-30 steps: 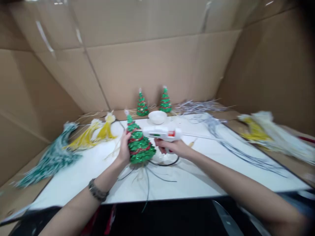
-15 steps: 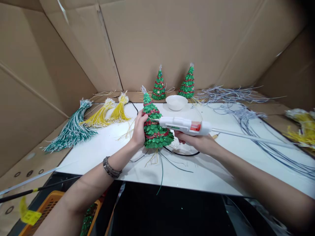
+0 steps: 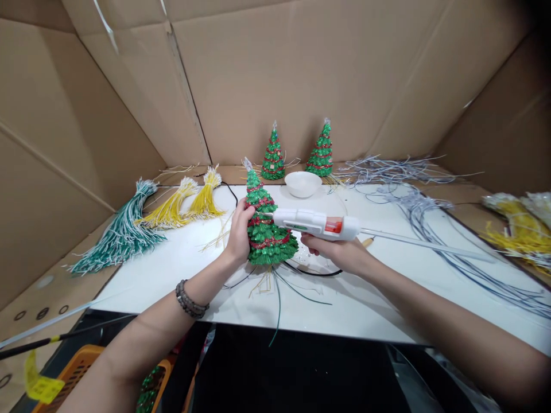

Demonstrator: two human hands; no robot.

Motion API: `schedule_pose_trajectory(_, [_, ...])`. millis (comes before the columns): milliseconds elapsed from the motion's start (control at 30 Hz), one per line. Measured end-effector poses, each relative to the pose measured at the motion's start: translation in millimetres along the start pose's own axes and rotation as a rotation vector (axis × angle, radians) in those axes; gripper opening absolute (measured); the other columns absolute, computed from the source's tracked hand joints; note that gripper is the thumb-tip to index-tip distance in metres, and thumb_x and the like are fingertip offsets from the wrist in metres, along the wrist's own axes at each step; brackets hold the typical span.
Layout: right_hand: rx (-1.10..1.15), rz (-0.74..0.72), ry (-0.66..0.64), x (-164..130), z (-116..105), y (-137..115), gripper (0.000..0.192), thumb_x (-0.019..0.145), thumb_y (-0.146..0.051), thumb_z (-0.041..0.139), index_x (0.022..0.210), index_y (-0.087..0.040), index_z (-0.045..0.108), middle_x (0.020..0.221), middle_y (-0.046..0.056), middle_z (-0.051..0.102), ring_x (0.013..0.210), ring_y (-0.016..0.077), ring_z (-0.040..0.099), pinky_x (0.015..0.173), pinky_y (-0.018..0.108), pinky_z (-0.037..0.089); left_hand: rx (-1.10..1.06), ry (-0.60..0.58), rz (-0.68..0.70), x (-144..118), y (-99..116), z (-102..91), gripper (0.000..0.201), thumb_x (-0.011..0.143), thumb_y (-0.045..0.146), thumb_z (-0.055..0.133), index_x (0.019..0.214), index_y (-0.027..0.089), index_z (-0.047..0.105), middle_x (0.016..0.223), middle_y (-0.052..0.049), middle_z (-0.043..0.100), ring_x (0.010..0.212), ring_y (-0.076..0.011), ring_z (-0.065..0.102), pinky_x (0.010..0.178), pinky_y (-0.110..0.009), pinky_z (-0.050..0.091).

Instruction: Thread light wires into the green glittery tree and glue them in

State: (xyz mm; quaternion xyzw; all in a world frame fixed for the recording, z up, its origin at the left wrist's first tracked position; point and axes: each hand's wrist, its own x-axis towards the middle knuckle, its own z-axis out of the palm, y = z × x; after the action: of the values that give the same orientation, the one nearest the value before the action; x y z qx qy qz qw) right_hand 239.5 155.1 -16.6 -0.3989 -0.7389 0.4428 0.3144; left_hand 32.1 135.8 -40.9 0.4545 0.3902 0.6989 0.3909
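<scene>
Two hands meet at the middle of the head view, over a smooth white worktop walled in by plain brown cardboard. The left hand has its fingers wrapped round the far side of a small green tree — a cone of glittery, scale-like tiers banded with red, standing upright on the worktop near its front edge, thin wires splaying out from under its base. The right hand is closed round the grip of a white glue gun with an orange-red patch on its body; the nozzle touches the tree's right flank, and a clear glue stick juts out behind. How the right fingers sit on the trigger is hidden under the gun's body.

Behind stand two more green trees of the same cone shape and a shallow white bowl. Tasselled wire bundles lie to the left — a green-and-white bundle and yellow bundles. Loose grey wires sprawl to the right, with yellow bundles at the right cut off by the frame. An orange crate shows only partly at the bottom left.
</scene>
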Motion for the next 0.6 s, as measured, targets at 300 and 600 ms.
schedule_pose_trajectory(300, [-0.049,0.028,0.015,-0.2,-0.8,-0.1,0.019,0.070,-0.040,0.059,0.069,-0.022,0.057,0.059,-0.001,0.056,0.059,0.0177,0.054,0.059,0.031,0.043,-0.016,0.014,-0.006,-0.1,-0.4,-1.4,0.024,0.085,0.038,0.054,0.103,0.023,0.061,0.101,-0.002,0.067,0.097,-0.0214,0.063,0.091,-0.034,0.050])
schedule_pose_trajectory(600, [-0.054,-0.024,0.033,-0.1,-0.7,-1.5,0.015,0.070,-0.037,0.061,0.066,-0.022,0.058,0.056,-0.001,0.056,0.060,0.0187,0.055,0.058,0.030,0.043,0.011,0.013,-0.016,-0.5,-0.6,-2.0,0.026,0.085,0.041,0.054,0.103,0.022,0.061,0.103,-0.004,0.068,0.097,-0.0226,0.063,0.091,-0.036,0.050])
